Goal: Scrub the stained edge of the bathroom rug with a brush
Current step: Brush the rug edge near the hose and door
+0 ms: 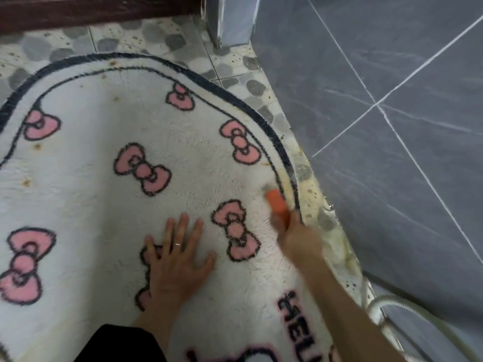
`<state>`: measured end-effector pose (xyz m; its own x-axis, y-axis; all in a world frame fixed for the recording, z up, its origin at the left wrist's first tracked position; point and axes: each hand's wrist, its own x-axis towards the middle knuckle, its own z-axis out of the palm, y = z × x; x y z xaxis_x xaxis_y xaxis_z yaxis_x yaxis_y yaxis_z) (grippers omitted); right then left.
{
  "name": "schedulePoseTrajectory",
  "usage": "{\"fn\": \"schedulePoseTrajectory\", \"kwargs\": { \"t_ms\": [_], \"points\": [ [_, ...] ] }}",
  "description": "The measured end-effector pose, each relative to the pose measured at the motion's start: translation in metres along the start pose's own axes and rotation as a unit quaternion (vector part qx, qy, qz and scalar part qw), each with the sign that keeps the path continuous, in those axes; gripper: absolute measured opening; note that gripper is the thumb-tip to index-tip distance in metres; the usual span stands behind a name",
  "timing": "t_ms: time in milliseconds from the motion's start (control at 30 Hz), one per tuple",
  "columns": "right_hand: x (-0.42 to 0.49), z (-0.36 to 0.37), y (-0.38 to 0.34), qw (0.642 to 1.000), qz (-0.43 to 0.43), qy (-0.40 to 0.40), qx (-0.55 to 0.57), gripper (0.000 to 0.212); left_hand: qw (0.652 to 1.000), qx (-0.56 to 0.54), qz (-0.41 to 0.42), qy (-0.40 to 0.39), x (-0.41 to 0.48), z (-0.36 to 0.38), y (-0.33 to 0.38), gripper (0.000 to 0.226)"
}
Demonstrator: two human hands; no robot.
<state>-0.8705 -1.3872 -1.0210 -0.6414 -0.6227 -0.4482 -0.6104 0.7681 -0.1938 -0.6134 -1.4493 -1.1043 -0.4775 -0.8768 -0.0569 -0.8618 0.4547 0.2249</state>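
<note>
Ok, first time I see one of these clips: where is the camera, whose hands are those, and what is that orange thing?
No machine here. A person wears one camera on the head, so you look down along their own arms. Under them lies a white rug with pink bows, on a pebble-patterned floor beside a grey tiled wall. The left hand lies flat on the rug, fingers spread. The right hand grips an orange brush, which is blurred, at the rug's yellowish stained edge.
</note>
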Motion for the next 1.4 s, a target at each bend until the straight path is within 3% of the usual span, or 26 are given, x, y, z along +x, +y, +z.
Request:
{"fn": "schedulePoseTrajectory", "kwargs": {
  "t_ms": [67,133,267,367,467,567,700,867,1000,1067,1133,1200,1300,1400],
  "points": [
    [0.032,-0.01,0.0,0.995,0.089,0.032,0.028,0.044,1.0,0.006,0.001,-0.012,-0.002,0.004,-0.002,0.085],
    [0.031,0.001,-0.013,0.989,0.11,0.042,0.085,0.047,1.0,0.013,-0.004,-0.02,-0.002,0.004,-0.004,0.085],
    [-0.062,0.049,0.005,0.998,0.039,-0.001,0.055,0.042,1.0,-0.002,-0.006,-0.031,-0.001,0.0,0.0,0.084],
    [-0.109,0.035,0.039,0.999,0.002,-0.036,0.007,0.045,1.0,-0.002,-0.008,-0.03,-0.005,-0.004,0.001,0.082],
    [-0.057,0.01,0.073,0.995,0.098,0.024,-0.013,0.046,0.999,0.008,0.007,-0.04,-0.003,-0.001,-0.001,0.08],
    [-0.04,0.012,0.065,0.984,0.159,0.049,0.068,0.042,1.0,0.004,0.003,-0.018,-0.005,0.0,0.001,0.081],
    [-0.153,0.069,0.044,0.993,0.058,-0.027,0.098,0.048,0.997,0.007,0.003,-0.081,-0.006,-0.011,0.003,0.082],
    [-0.13,0.054,0.093,0.993,0.107,-0.01,0.046,0.042,0.975,0.044,-0.035,-0.215,0.003,-0.028,0.01,0.076],
    [-0.155,0.074,0.068,0.982,0.128,0.001,0.141,0.042,0.97,0.041,-0.064,-0.233,-0.019,-0.034,0.052,0.068],
    [-0.194,0.085,0.057,0.988,0.075,-0.044,0.127,0.049,0.962,0.035,-0.032,-0.268,-0.042,-0.032,0.082,0.078],
    [-0.197,0.075,0.073,0.993,0.057,-0.067,0.08,0.051,0.942,0.033,-0.048,-0.329,-0.05,-0.029,0.097,0.102],
    [-0.163,0.062,0.11,0.993,0.101,-0.034,0.049,0.046,0.929,0.039,-0.065,-0.362,-0.048,-0.024,0.103,0.114],
    [-0.118,0.027,0.149,0.961,0.24,0.046,0.128,0.043,0.922,0.047,-0.068,-0.377,-0.042,-0.03,0.102,0.123],
    [-0.145,0.059,0.122,0.964,0.209,0.023,0.164,0.039,0.911,0.048,-0.066,-0.404,-0.039,-0.04,0.107,0.135]
  ]
}}
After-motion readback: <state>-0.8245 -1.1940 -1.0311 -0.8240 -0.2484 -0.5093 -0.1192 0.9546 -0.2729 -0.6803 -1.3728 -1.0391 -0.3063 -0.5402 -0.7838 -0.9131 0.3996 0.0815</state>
